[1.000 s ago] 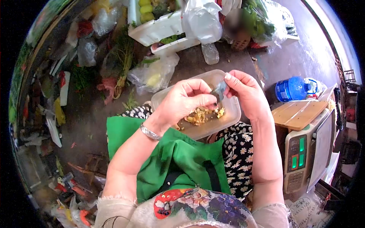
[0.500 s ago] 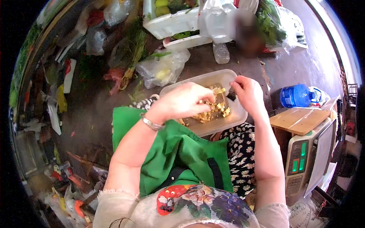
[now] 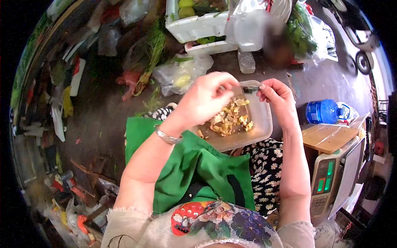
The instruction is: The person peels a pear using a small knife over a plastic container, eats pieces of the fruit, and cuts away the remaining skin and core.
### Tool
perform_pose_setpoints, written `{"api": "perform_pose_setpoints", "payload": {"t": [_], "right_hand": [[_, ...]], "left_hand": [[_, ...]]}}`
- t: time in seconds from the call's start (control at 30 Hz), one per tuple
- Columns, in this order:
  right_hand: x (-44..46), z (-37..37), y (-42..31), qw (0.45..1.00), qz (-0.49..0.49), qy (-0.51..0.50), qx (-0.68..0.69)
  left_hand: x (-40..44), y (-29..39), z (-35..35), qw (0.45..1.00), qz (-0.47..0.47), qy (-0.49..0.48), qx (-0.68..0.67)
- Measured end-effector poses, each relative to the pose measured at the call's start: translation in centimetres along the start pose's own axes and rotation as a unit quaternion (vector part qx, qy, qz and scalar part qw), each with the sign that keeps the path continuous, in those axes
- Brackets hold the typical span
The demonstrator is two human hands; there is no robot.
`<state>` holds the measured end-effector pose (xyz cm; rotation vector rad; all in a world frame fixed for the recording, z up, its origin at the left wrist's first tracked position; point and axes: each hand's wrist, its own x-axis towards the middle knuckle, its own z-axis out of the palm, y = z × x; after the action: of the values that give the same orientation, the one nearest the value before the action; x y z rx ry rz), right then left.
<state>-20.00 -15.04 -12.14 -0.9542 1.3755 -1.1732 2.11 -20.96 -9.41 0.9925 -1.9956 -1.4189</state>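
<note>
A clear plastic container (image 3: 262, 124) rests on my lap, with small yellow-brown pieces (image 3: 231, 120) in its middle. My left hand (image 3: 211, 97), with a silver bracelet at the wrist, is raised over the container's left part; its fingers are curled and blurred, and what they hold, if anything, cannot be made out. At the container's upper right edge, my right hand (image 3: 276, 93) pinches a small dark object (image 3: 251, 89) between thumb and fingers. A green apron (image 3: 186, 165) covers my lap below the container.
A blue water jug (image 3: 322, 111) and a scale (image 3: 326, 177) with a wooden board (image 3: 328, 138) stand at the right. White foam boxes (image 3: 196, 29), a plastic bag (image 3: 180, 74) and a clear bottle (image 3: 246, 61) lie ahead. Stems (image 3: 153, 53) lie to the left.
My left hand dipped into the pieces in the container and has risen again towards my right hand. More pieces show in the container. The view has shifted, and a wheeled vehicle appears at the upper right.
</note>
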Motion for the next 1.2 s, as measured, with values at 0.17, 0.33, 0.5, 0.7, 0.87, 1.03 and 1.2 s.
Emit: {"api": "perform_pose_setpoints", "payload": {"t": [0.17,0.33,0.5,0.7,0.87,1.03,1.2], "right_hand": [[-0.7,-0.1,-0.8,0.996,-0.039,-0.001,0.076],[-1.2,0.0,-1.1,0.993,-0.075,0.027,0.091],[-1.8,0.6,-1.4,0.994,-0.095,0.036,0.051],[-2.3,1.4,-1.1,0.973,-0.202,0.054,-0.097],[-2.3,1.9,-1.0,0.975,-0.177,0.082,-0.108],[-2.5,1.3,-0.5,0.935,-0.231,0.104,-0.248],[-2.0,0.3,-2.3,0.905,-0.328,0.183,-0.199]], "left_hand": [[0.4,-0.1,-0.2,0.995,-0.047,0.023,-0.081],[0.9,0.2,0.9,0.980,-0.096,-0.005,-0.176],[1.2,0.3,1.8,0.977,-0.102,-0.021,-0.184],[1.6,-0.5,2.8,0.979,-0.107,-0.010,-0.172],[1.6,-0.8,3.2,0.983,-0.125,-0.006,-0.134],[1.2,-1.5,3.3,0.993,-0.108,-0.045,-0.032],[1.3,-1.2,4.3,0.996,-0.077,-0.028,-0.036]]}}
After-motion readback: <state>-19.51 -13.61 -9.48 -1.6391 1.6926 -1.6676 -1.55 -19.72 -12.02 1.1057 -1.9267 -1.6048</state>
